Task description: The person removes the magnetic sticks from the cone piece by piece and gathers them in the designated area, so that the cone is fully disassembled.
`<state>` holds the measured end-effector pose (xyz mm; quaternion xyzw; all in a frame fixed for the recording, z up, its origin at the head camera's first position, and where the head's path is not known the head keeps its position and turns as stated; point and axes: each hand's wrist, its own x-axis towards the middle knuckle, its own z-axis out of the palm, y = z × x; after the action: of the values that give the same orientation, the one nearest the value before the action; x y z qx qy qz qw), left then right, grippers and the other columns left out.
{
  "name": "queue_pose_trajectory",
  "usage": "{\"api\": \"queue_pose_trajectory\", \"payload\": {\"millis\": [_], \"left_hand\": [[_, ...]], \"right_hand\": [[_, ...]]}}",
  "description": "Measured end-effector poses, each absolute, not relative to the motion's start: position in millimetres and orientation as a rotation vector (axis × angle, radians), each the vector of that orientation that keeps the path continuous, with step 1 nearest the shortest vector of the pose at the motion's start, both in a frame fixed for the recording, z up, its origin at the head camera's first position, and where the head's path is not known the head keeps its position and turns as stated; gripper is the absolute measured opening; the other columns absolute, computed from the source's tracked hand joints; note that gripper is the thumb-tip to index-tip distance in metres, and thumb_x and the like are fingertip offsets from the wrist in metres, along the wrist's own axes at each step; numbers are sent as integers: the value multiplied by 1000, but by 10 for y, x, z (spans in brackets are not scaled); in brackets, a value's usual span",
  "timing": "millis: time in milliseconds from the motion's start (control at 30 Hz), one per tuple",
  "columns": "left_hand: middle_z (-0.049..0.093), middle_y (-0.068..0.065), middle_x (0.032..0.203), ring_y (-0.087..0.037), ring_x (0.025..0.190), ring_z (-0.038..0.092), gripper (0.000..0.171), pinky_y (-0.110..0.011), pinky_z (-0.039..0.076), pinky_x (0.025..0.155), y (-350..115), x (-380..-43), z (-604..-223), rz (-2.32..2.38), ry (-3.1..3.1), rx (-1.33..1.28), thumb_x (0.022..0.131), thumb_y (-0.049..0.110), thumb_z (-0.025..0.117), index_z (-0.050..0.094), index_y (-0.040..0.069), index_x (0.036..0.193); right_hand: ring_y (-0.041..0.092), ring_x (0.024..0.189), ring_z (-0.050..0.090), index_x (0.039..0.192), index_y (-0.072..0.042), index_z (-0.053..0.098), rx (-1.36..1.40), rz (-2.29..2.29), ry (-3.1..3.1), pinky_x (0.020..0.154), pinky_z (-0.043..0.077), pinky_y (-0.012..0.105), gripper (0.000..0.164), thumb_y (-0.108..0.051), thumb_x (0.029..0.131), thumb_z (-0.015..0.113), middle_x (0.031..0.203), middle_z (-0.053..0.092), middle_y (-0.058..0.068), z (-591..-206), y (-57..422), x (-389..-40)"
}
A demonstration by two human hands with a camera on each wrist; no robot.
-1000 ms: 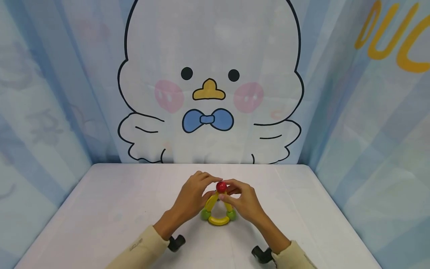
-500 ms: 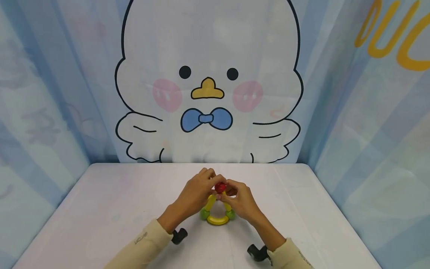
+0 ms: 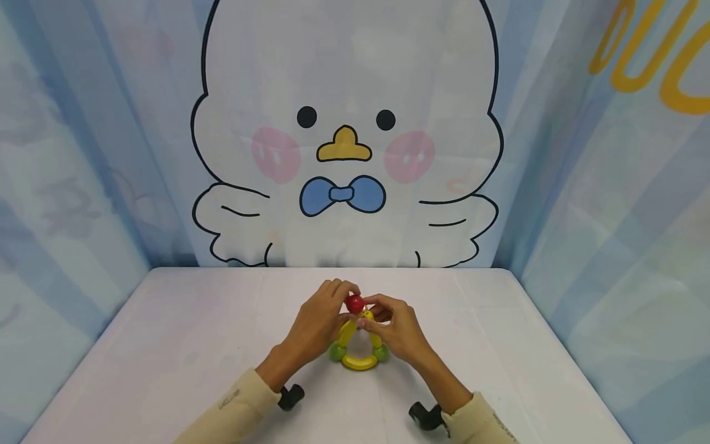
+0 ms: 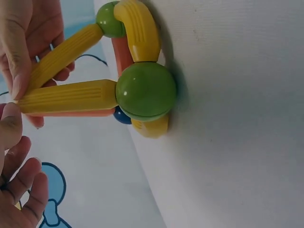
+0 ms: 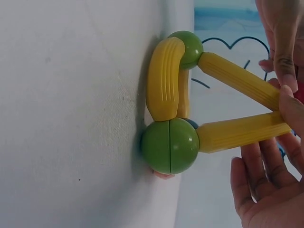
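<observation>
My left hand holds a red ball between thumb and fingers, just above and left of the peak of a toy frame of rods and balls. My right hand pinches the upper ends of two straight yellow rods, which lean together there. Each rod rises from a green ball, and a curved yellow rod joins the two green balls along the table. Behind these, the left wrist view shows orange rods and a blue ball, partly hidden.
The frame stands on a white table. Behind the table hangs a backdrop with a cartoon bird, and printed curtains flank both sides. Black wrist devices sit below each forearm.
The red ball was at the rods' peak between both hands; it is now slightly left and up in my left hand. My right hand stays at the rod ends.
</observation>
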<state>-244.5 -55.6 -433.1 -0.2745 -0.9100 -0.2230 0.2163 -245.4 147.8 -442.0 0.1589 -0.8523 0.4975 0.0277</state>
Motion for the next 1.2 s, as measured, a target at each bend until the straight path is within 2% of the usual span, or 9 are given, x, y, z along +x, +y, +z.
{"api": "queue_pose_trajectory", "payload": {"millis": [200,400,600,933,1200], "left_hand": [[69,-1,120,-20,109,63,51,-33,61,92,-812,-2433,-4377,-777,-2533,-654,89,15,85,60,18,133],[70,-1,120,-18,106,62,49,-36,61,89,-1167,-2409,-4404,-811,-2570,-525,90,13,86,63,16,133],[71,-5,120,-22,107,63,49,-42,60,89,-1496,-2397,-4457,-826,-2620,-426,89,9,86,65,13,133],[71,-10,115,-28,105,63,46,-46,59,89,-1990,-2468,-4534,-768,-2707,-372,88,7,86,67,6,130],[71,-15,117,-31,103,63,43,-49,58,89,-2264,-2538,-4556,-747,-2796,-335,90,7,84,67,3,128]], "right_hand": [[14,89,69,123,-20,77,502,1535,-2631,85,59,24,34,-18,90,84,97,73,1,-4428,1485,-2450],[14,89,69,123,-23,77,499,1528,-2627,85,59,23,34,-20,90,84,97,73,0,-4428,1480,-2448],[14,89,69,124,-22,77,484,1532,-2632,82,58,21,35,-20,90,85,98,74,0,-4423,1480,-2446],[14,88,69,124,-23,77,492,1535,-2628,82,58,21,35,-21,90,85,98,73,0,-4433,1492,-2450],[14,88,68,123,-24,77,490,1535,-2633,82,58,21,33,-21,91,84,98,73,-1,-4451,1497,-2462]]}}
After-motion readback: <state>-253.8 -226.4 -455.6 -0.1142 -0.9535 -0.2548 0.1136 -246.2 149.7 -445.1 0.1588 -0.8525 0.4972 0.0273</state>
